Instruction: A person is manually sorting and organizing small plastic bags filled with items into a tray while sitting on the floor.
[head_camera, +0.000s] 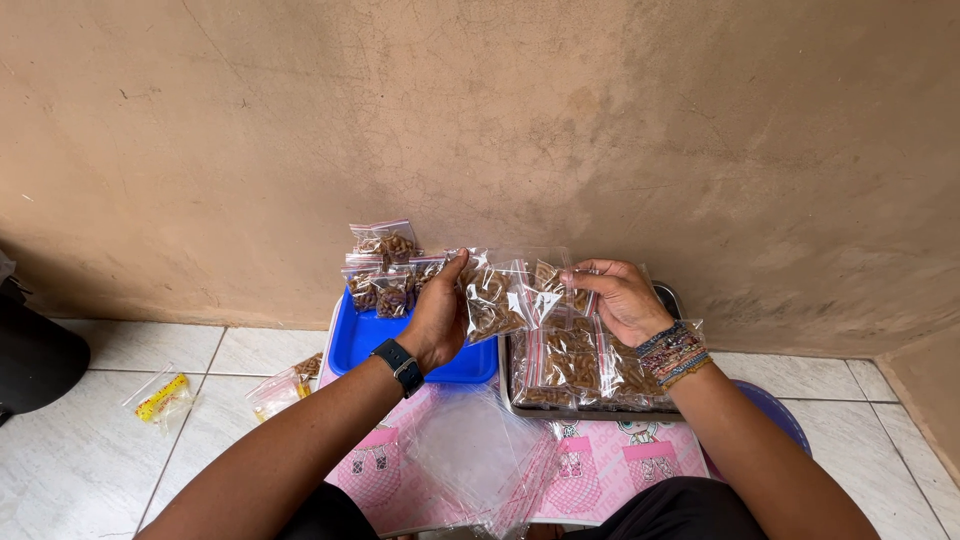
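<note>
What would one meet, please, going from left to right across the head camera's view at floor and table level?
Yellow-filled packet on the tiles → blue tray → left hand → clear snack bag held between both hands → right hand.

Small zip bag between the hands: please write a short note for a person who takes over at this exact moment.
Left hand: pinches the left top edge of the small zip bag of brown snack pieces.
Right hand: pinches its right top edge; the bag is held up above the low table.
Done: filled bags lie in the metal tray; more are piled at the back of the blue tray.
Left: empty clear bags on the pink cloth. Whether the held bag is sealed cannot be seen.
</note>
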